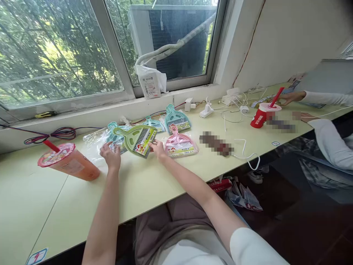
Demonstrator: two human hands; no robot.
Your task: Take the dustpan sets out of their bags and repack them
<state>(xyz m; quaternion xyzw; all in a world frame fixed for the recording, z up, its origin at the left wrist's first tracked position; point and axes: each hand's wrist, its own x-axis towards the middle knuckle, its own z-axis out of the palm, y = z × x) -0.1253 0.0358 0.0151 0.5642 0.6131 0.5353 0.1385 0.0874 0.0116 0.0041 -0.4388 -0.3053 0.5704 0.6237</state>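
Note:
My right hand (157, 148) pinches the lower right corner of a green dustpan-and-brush set (136, 140), which is tilted and raised a little off the table. My left hand (111, 156) is left of it, fingers apart and curved, at the edge of a clear plastic wrapper (95, 142). Behind that hand is a teal dustpan set (113, 129), partly hidden by the green one. A pink dustpan set (179, 142) rests just right of my right hand. Two more teal sets lie farther back, a larger one (176, 119) and a smaller one (153, 122).
A large cup with a red straw (74, 162) stands left of my left hand. Cables and a power strip (206, 110) are at the back right. Farther right are a red cup (261, 116) and another person's hands (292, 97). A wrapped box (151, 85) sits on the windowsill.

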